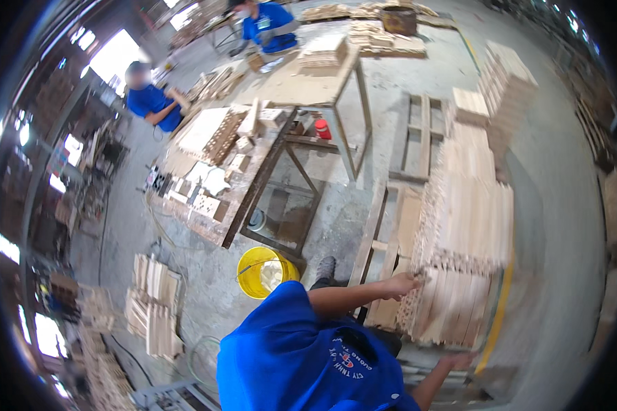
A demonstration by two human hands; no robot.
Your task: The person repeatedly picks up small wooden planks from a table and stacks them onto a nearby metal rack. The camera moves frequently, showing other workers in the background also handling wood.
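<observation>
Pale wooden slats lie in a long stepped stack (pixel 473 219) on the right, its near section (pixel 452 308) lower than the part behind it. My left hand (pixel 403 285) is at the left edge of the stack, where the low section meets the higher one. Its fingers look curled in, and whatever they grip is too small to make out. Beside the near end of the low section is my right hand (pixel 457 361), slightly blurred. Its fingers reach out toward the right, with nothing visible in them.
Wooden pallets (pixel 384 240) lie under and beside the stack. A yellow bucket (pixel 259 274) stands left of me, near a workbench (pixel 243 198) loaded with wooden blocks. Two people in blue shirts (pixel 271 27) work beyond it. More slats (pixel 156 301) lie on the left floor.
</observation>
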